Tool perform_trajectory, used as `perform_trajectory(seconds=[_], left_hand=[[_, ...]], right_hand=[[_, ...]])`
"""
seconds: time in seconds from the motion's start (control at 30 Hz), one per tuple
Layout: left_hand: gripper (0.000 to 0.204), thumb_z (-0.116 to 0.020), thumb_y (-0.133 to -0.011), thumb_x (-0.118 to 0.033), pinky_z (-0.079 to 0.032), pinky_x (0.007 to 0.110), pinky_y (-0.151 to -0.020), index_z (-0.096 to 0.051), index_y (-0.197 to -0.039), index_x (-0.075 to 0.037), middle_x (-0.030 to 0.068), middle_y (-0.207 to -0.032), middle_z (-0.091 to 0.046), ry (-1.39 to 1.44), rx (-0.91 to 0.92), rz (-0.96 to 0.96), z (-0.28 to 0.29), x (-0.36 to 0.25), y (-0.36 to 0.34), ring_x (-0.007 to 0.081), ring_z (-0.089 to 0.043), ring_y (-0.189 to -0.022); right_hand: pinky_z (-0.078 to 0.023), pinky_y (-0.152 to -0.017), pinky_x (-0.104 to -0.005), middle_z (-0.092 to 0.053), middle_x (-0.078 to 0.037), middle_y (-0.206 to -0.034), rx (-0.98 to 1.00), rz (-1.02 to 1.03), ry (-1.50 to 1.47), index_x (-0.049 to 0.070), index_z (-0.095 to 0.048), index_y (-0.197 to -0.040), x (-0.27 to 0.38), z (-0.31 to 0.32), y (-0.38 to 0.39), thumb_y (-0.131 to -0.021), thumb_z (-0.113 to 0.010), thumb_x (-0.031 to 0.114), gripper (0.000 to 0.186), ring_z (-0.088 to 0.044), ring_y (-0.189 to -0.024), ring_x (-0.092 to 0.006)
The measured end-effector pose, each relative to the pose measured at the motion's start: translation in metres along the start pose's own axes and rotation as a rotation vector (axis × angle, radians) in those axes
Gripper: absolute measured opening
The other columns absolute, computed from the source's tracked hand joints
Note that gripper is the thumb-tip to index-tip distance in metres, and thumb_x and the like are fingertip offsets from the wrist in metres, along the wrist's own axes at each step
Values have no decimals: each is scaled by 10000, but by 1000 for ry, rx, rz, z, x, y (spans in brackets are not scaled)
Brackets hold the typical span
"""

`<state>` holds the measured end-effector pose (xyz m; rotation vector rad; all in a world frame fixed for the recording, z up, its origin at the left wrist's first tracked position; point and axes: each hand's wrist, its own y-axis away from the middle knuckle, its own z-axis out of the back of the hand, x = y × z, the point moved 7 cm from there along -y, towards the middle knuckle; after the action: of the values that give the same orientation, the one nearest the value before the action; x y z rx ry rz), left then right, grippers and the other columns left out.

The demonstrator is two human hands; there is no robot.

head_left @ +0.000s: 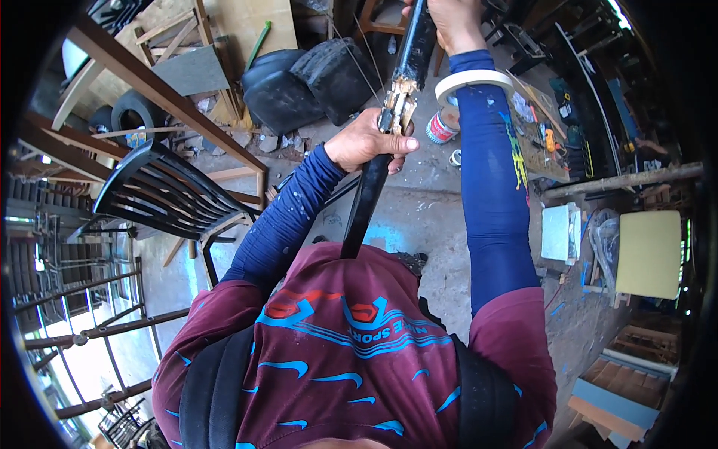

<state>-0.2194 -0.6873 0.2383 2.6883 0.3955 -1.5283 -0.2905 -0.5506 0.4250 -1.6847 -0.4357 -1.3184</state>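
A long black-painted wooden piece (364,206) runs from near my shirt up to the top edge of the view. Partway along it is a rough, splintered joint (402,96) of bare pale wood. Just below that joint my left hand (368,144) is closed round the piece, its thumb lying across the front. Higher up, my right hand (455,24) is closed round the upper part, and the top edge cuts off some of its fingers. A roll of pale tape (485,77) rings my right forearm like a bracelet.
A red-and-white can (443,126) stands on the concrete floor beyond my hands. A black slatted chair (168,191) and wooden frames crowd the left. Black padded seats (283,91) lie ahead. A low workbench (550,153) with tools and a yellow cushion (649,254) are on the right.
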Motion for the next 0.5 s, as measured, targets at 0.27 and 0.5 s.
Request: perform_trajectory(seconds=[0.27, 0.5], left_hand=[[255, -804, -892, -142, -521, 304, -548, -584, -958, -31, 39, -728, -607, 55, 61, 71, -2, 26, -44, 164, -617, -575], [301, -823, -885, -266, -512, 281, -607, -637, -895, -29, 41, -688, -651, -267, 50, 184, -30, 113, -90, 137, -641, -618]], right_hand=[[-519, -431, -299, -600, -35, -721, 62, -68, -326, 33, -587, -958, -34, 55, -11, -967, -686, 206, 199, -608, -518, -141], [-525, -409, -321, -595, -50, -707, -248, -54, -8, 43, -565, -969, -53, 191, -13, -964, -689, 180, 185, -609, -504, -156]])
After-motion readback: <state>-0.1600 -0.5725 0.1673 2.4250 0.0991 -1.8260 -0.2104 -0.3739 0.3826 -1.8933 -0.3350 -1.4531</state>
